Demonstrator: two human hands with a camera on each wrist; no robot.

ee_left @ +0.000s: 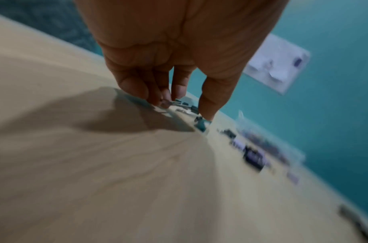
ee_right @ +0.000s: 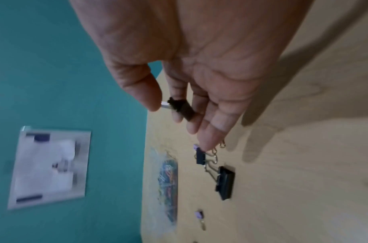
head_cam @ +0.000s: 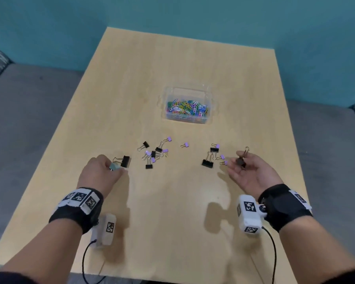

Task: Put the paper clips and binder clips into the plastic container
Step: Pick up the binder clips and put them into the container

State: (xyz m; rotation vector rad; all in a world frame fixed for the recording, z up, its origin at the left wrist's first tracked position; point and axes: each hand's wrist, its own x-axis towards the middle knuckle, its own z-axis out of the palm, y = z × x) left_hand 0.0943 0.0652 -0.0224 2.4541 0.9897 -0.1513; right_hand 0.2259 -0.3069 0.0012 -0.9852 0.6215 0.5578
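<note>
A clear plastic container (head_cam: 208,103) at mid-table holds a heap of coloured paper clips (head_cam: 187,107); it also shows in the right wrist view (ee_right: 166,185). Black and purple binder clips (head_cam: 154,153) lie scattered in front of it. My left hand (head_cam: 119,170) is low on the table and pinches a small teal binder clip (head_cam: 113,166), blurred in the left wrist view (ee_left: 201,125), beside a large black binder clip (head_cam: 125,161). My right hand (head_cam: 237,161) is raised palm up, thumb and fingers (ee_right: 151,98) pinching a dark binder clip (head_cam: 240,160) (ee_right: 182,107).
Another group of black and purple clips (head_cam: 211,158) lies just left of my right hand, including a large black one (ee_right: 225,182). The wooden table (head_cam: 172,212) stands against a teal wall with grey seating on both sides. Camera cables hang at the near edge.
</note>
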